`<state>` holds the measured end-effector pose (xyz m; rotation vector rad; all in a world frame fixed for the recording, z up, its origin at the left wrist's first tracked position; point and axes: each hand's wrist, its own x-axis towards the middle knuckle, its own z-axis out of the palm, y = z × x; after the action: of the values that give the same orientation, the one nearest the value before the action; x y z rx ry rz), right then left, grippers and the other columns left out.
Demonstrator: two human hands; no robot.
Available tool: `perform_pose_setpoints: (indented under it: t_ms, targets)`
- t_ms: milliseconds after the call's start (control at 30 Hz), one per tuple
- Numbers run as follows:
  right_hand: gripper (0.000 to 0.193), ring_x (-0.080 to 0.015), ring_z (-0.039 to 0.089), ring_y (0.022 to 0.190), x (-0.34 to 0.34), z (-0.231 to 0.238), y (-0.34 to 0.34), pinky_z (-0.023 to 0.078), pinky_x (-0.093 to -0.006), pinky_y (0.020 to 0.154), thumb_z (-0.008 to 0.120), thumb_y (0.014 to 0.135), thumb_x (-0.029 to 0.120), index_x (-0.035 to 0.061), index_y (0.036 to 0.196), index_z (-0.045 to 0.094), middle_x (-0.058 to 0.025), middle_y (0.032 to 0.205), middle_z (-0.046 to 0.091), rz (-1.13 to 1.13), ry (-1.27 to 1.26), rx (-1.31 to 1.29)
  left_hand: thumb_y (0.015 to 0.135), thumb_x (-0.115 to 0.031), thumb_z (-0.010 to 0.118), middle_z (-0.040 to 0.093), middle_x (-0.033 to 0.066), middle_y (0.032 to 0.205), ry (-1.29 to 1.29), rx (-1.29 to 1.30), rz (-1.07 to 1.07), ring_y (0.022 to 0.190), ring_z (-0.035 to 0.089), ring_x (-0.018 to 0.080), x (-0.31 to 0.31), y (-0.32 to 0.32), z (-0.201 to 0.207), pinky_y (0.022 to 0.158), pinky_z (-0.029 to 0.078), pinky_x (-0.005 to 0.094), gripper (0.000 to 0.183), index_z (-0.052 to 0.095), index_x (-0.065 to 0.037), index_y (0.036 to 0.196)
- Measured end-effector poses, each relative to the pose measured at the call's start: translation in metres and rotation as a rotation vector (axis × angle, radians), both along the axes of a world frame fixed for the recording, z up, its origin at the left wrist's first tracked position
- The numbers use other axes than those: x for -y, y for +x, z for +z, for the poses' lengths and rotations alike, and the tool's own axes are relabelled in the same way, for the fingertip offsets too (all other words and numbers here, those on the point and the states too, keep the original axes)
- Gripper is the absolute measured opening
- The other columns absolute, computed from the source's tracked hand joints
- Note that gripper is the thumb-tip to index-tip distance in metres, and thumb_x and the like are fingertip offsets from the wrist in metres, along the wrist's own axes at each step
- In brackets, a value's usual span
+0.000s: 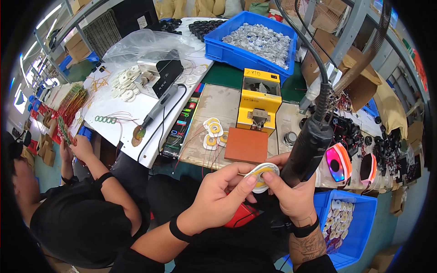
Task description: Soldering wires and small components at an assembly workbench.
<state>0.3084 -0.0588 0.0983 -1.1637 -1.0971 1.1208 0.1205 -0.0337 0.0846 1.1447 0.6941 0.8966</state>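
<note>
Between my two hands, above the table's front edge, is a round white disc (269, 168) with a yellow ring. My left hand (214, 195) pinches its left side, thumb on top and fingers underneath. My right hand (293, 198) grips its right side with the thumb pressed on the face. A black cylindrical power tool (306, 150) hangs on a cable in front of my right hand and hides some of its fingers. Beyond the disc lie a reddish-brown block (246, 144), a yellow machine (259, 102) and several white discs with yellow coils (212, 132) and thin red wires.
A blue crate (249, 58) of small wrapped parts stands at the back; a blue bin (359, 236) of discs sits low on the right. Lit pink-orange devices (339, 163) lie right. At left, a co-worker (86, 214) handles wires beside a white table (102, 102).
</note>
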Motion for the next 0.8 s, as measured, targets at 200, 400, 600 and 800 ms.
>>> perform_pose_setpoints:
  t_ms: [200, 400, 600, 800]
  targets:
    - [0.04, -0.0091, 0.068, 0.088, 0.005, -0.003, -0.005, 0.055, -0.0236, 0.072, 0.084, 0.085, 0.007, -0.0049, 0.117, 0.062, -0.0079, 0.095, 0.071, -0.073, 0.05, 0.022, 0.104, -0.016, 0.063, 0.074, 0.0131, 0.109, -0.057, 0.056, 0.019, 0.086, 0.071, 0.0125, 0.002, 0.0, 0.001, 0.075, 0.057, 0.0241, 0.032, 0.059, 0.006, 0.127]
    - [0.04, -0.0088, 0.063, 0.081, 0.005, -0.005, -0.015, 0.051, -0.0229, 0.073, 0.087, 0.079, 0.003, 0.0008, 0.108, 0.059, -0.0039, 0.093, 0.064, -0.256, 0.138, 0.092, 0.099, -0.009, 0.069, 0.074, 0.0151, 0.113, -0.043, 0.116, 0.165, 0.098, 0.073, 0.0153, 0.006, 0.012, -0.009, 0.085, 0.059, 0.0257, 0.032, 0.061, 0.006, 0.126]
    - [0.037, -0.0095, 0.065, 0.081, 0.001, -0.007, -0.013, 0.054, -0.0241, 0.074, 0.083, 0.08, -0.002, 0.0004, 0.107, 0.059, -0.0059, 0.094, 0.066, -0.265, 0.114, 0.056, 0.096, -0.006, 0.072, 0.074, 0.016, 0.113, 0.074, 0.071, 0.19, 0.1, 0.072, 0.0145, 0.005, 0.015, -0.016, 0.089, 0.058, 0.0272, 0.031, 0.063, 0.007, 0.123]
    - [0.038, -0.0066, 0.066, 0.071, -0.001, -0.008, -0.013, 0.054, -0.022, 0.061, 0.079, 0.083, -0.006, -0.0017, 0.113, 0.056, -0.0062, 0.094, 0.069, -0.257, 0.164, 0.102, 0.096, 0.0, 0.069, 0.073, 0.0207, 0.112, 0.103, 0.005, 0.176, 0.101, 0.073, 0.0202, 0.002, 0.013, -0.019, 0.091, 0.061, 0.0333, 0.029, 0.06, 0.01, 0.122]
